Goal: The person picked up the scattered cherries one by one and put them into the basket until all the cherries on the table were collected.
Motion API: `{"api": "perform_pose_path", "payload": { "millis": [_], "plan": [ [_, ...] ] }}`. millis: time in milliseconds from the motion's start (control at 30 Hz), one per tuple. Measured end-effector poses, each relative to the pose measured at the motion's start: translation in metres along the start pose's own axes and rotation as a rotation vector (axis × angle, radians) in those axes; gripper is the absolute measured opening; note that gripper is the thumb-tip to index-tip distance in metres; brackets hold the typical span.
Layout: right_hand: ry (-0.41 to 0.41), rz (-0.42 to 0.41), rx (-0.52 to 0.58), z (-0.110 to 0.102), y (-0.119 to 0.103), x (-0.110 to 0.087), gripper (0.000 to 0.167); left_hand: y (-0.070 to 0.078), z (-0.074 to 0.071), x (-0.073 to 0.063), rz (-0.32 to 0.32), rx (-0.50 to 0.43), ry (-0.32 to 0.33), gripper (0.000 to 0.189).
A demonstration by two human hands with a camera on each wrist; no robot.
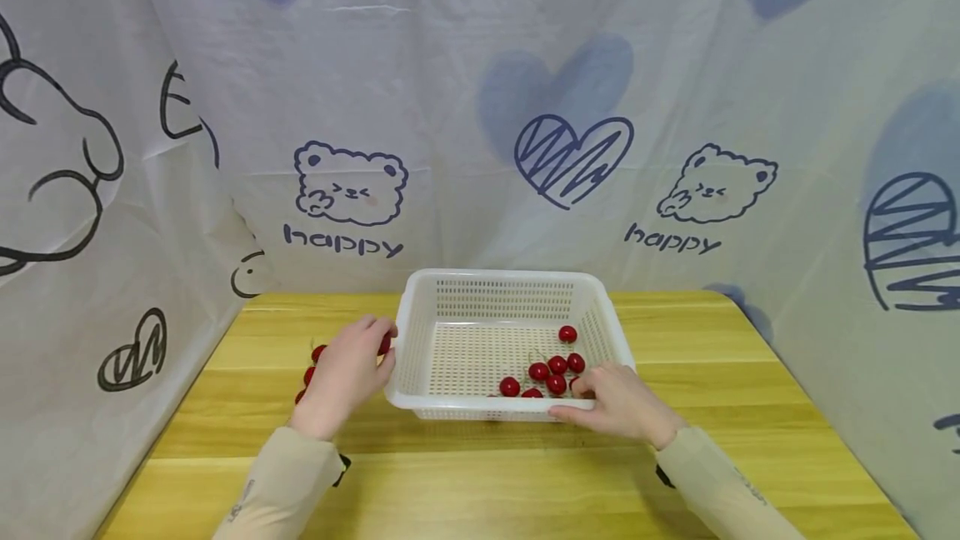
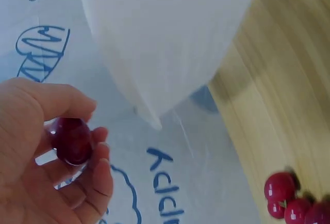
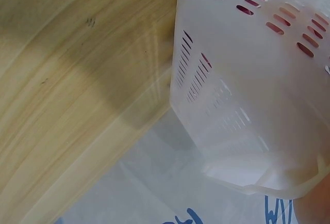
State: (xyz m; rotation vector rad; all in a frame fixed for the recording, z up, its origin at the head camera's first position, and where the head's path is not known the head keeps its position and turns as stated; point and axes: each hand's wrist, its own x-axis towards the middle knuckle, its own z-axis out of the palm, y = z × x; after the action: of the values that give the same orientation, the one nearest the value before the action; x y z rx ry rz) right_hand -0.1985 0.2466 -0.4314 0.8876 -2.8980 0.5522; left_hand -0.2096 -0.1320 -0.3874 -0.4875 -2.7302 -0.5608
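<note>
My left hand (image 1: pixel 347 369) is raised just left of the white plastic basket (image 1: pixel 512 275). It pinches a dark red cherry (image 2: pixel 72 140) between thumb and fingers, seen up close in the left wrist view. At the basket's front right corner, my right hand (image 1: pixel 626 402) grips the rim, thumb outside and fingers inside. Several red cherries (image 1: pixel 556 384) lie in the basket, mostly towards its front right; one, partly covered, shows by the right fingertips. Only the edge of the right hand (image 3: pixel 315 203) appears in the right wrist view, against the rim.
More cherries (image 2: pixel 297 211) lie on the wooden table (image 1: pixel 480 482) to the left, partly hidden behind the left hand in the head view. A pale cloth (image 1: pixel 465 215) printed with hearts and bears hangs behind the table and along its sides.
</note>
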Motion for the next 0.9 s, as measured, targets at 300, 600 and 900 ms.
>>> {"api": "perform_pose_path", "payload": {
  "millis": [300, 600, 900],
  "plan": [
    [0.009, -0.005, -0.002, -0.001, 0.000, 0.000, 0.059, 0.023, 0.026, 0.012, 0.072, -0.040, 0.022, 0.021],
    [0.005, 0.001, 0.001, -0.001, -0.003, 0.000, 0.059, 0.038, 0.056, 0.014, 0.093, -0.118, -0.006, 0.020],
    [0.005, -0.004, -0.001, -0.002, -0.002, 0.000, 0.060, 0.052, 0.072, 0.016, 0.061, -0.166, -0.017, 0.018]
  ]
}}
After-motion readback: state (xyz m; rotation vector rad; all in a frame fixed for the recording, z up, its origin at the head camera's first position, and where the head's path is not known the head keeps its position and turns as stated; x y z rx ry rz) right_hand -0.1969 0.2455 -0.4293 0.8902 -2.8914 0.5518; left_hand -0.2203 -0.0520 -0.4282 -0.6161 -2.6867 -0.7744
